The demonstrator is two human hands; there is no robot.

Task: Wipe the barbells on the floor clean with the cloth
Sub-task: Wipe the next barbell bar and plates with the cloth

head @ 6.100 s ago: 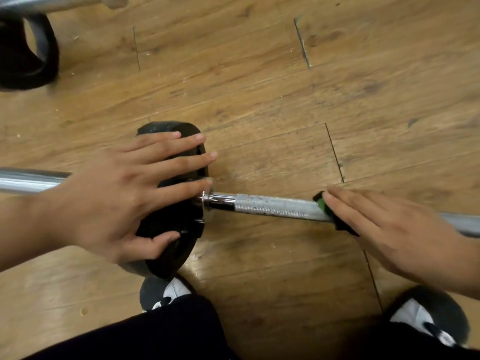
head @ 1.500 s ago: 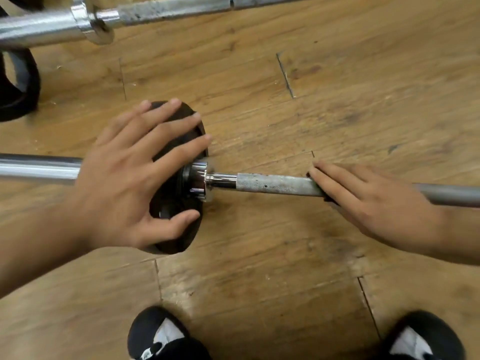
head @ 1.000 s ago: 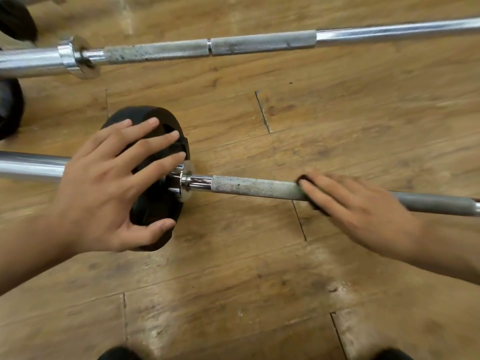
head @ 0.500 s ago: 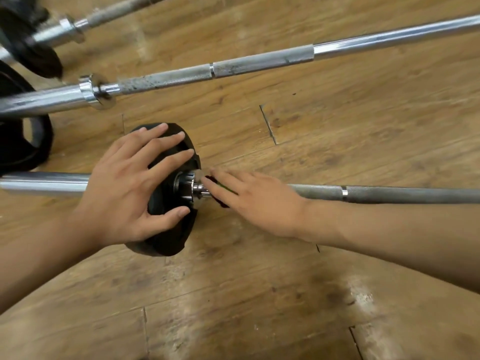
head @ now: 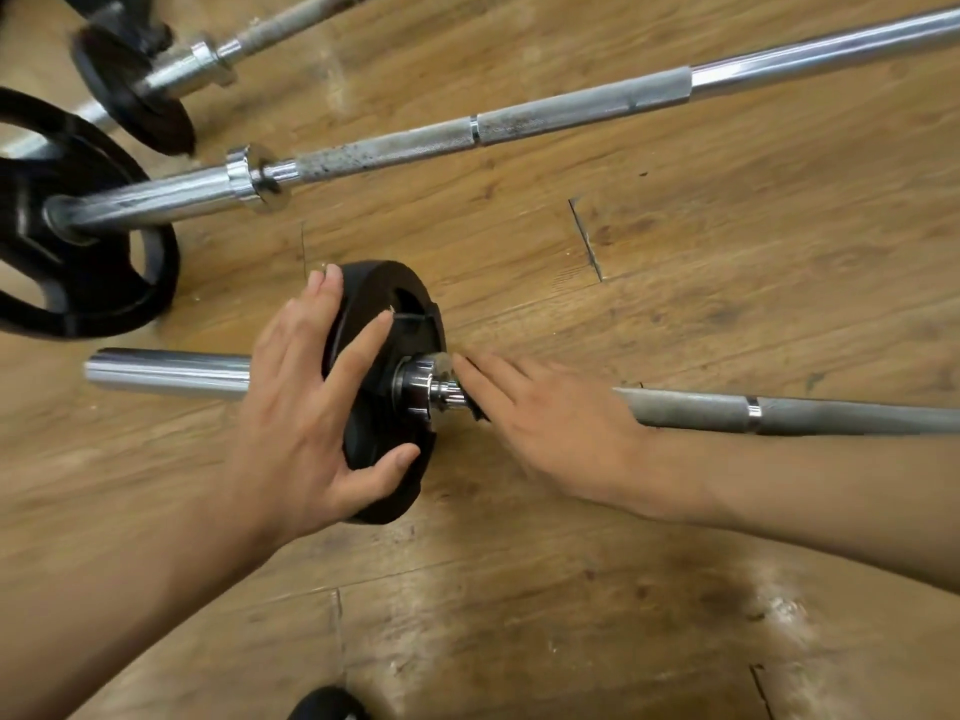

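The nearest barbell [head: 779,415] lies across the wooden floor, with a small black plate [head: 410,324] on its left sleeve. My left hand [head: 306,407] rests on that plate with straight, spread fingers and the thumb against its lower face. My right hand [head: 550,423] lies flat on the shaft just right of the chrome collar [head: 421,384]. It presses a dark cloth [head: 475,407] onto the bar, and only a small edge of the cloth shows under the fingers. A second barbell [head: 519,124], speckled with dirt near its collar, lies farther back.
A large black plate [head: 67,283] sits on the second barbell's left end. A third barbell [head: 202,59] with a black plate [head: 135,106] lies at the top left. The toe of my shoe [head: 322,706] shows at the bottom edge. Bare wooden floor fills the right side.
My right hand slid the cloth left along the shaft, from mid-bar up to the collar beside the plate. My left hand stayed on the plate. The view tilted up, showing more barbells.
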